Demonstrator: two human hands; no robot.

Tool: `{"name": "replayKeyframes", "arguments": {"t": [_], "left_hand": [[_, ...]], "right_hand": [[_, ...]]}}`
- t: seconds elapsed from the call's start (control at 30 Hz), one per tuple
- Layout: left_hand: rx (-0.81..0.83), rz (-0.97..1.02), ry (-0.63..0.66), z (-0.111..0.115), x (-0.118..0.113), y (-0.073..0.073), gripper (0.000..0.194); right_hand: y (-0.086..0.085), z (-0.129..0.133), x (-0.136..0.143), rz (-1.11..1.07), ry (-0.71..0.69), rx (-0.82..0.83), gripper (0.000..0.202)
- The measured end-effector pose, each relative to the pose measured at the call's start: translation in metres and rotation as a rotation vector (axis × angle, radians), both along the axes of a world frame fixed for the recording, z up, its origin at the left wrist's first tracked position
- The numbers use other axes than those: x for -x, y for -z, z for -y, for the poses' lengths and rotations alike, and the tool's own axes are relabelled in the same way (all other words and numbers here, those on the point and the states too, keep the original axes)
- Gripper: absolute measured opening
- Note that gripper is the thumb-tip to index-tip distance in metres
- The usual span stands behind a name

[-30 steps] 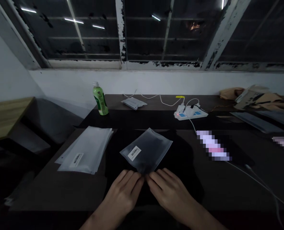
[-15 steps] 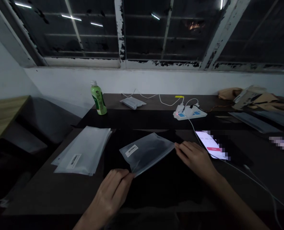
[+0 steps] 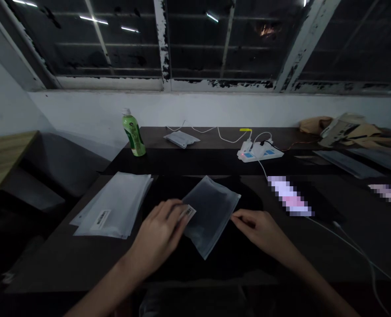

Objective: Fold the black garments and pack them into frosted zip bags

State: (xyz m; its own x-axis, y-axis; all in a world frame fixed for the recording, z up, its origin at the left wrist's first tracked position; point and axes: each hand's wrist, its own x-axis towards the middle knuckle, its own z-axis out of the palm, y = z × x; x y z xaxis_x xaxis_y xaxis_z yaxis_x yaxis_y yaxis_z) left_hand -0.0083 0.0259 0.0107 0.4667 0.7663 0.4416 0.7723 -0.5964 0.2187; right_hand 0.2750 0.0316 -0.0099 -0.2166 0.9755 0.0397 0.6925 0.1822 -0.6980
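A frosted plastic zip bag (image 3: 212,215) lies tilted over the dark tabletop in front of me, one corner pointing towards me. My left hand (image 3: 162,226) is closed on its left side, fingers partly covering a white barcode label (image 3: 191,212). At the bag's right edge, the thumb and forefinger of my right hand (image 3: 260,231) are pinched together on the plastic. To the left lies a stack of similar frosted bags (image 3: 119,198), the top one with a barcode label.
A green drink bottle (image 3: 134,134) stands at the back left. Another packed bag (image 3: 181,139) lies near the wall. Behind my right hand are a white power strip (image 3: 260,154) with cables and a lit phone (image 3: 289,196). Brown paper packaging (image 3: 363,132) and flat bags (image 3: 350,164) sit at the right.
The bag has turned, its near corner now closer to me. My left hand has moved up from that corner to the label side; my right hand has shifted slightly left and down along the edge.
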Motion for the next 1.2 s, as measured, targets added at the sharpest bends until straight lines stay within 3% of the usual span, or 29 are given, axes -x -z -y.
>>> {"name": "replayKeyframes", "arguments": {"t": [0.1,0.2,0.37,0.6,0.73,0.87,1.03,1.1,1.2], "left_hand": [[0.248,-0.021,-0.151,-0.042,0.008,-0.004,0.028],[0.415,-0.020,-0.190,-0.078,0.010,0.000,0.026],[0.479,-0.041,-0.185,-0.100,0.001,0.012,0.031],[0.498,-0.048,-0.217,-0.100,-0.003,0.020,0.037],[0.481,-0.022,-0.252,-0.098,-0.004,0.019,0.032],[0.407,0.014,-0.392,-0.083,0.004,-0.001,0.032],[0.272,0.010,-0.692,-0.048,0.048,-0.033,0.027],[0.246,-0.045,-0.818,-0.035,0.078,-0.036,0.024],[0.312,-0.126,-0.937,-0.023,0.124,-0.028,0.022]], "right_hand": [[0.003,-0.007,-0.001,-0.071,0.040,0.014,0.031],[0.003,-0.016,0.004,-0.139,0.109,0.014,0.032],[0.000,-0.038,0.015,-0.083,0.093,0.111,0.054],[-0.014,-0.059,0.029,-0.248,-0.039,0.573,0.044],[-0.012,-0.062,0.043,-0.374,-0.016,0.561,0.036],[-0.019,-0.060,0.046,-0.481,0.011,0.514,0.030],[-0.039,-0.045,0.027,-0.522,0.087,0.454,0.032],[-0.040,-0.038,0.014,-0.495,0.132,0.428,0.029],[-0.035,-0.028,-0.006,-0.411,0.180,0.431,0.029]]}}
